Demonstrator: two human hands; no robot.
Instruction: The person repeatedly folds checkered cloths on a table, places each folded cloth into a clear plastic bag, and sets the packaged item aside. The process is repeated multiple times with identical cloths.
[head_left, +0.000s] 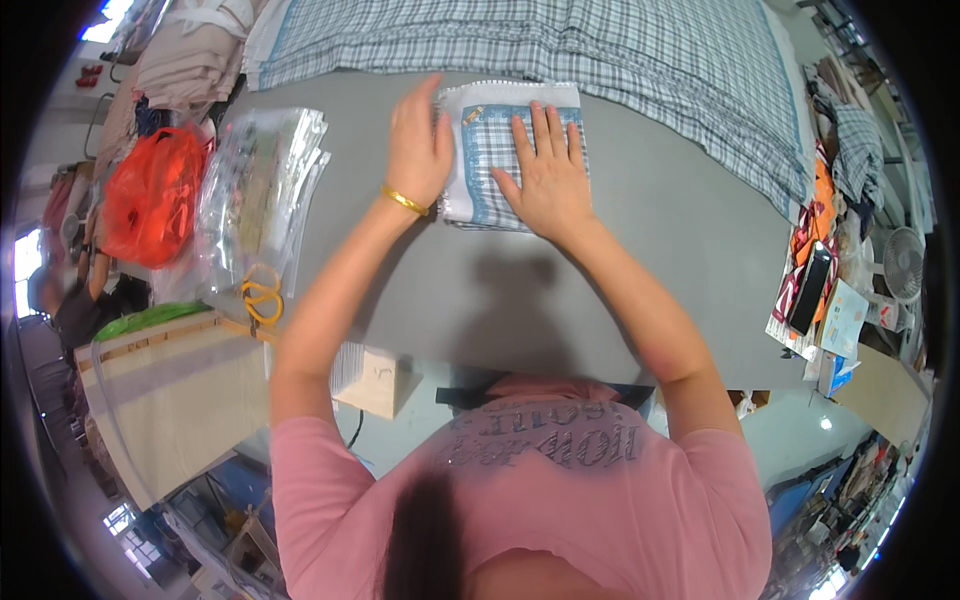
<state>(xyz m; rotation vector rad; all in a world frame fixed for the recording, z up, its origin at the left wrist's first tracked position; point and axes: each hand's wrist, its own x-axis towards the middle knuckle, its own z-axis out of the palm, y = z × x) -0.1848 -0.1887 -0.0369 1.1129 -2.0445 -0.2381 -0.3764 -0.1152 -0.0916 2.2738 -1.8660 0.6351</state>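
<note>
In front of me a folded plaid cloth (491, 161) lies on the grey tabletop (660, 225). It has a white fringed edge, a blue border and a small gold-coloured tag near its upper left corner. My right hand (551, 176) rests flat on its right half, fingers spread, holding nothing. Along the cloth's left edge stands my left hand (418, 142), turned on its side, thumb apart from the fingers; it grips nothing. Whether it touches the edge is hard to tell. A wide stack of matching plaid cloth (510, 41) spreads across the table's far side.
Clear plastic bags (259, 195) and a red plastic bag (156, 196) lie at the left, with yellow-handled scissors (262, 296) near them. Folded beige cloths (191, 64) are piled behind. At the right edge are a black phone (810, 289) and a small fan (902, 262). A person (79, 292) is at far left.
</note>
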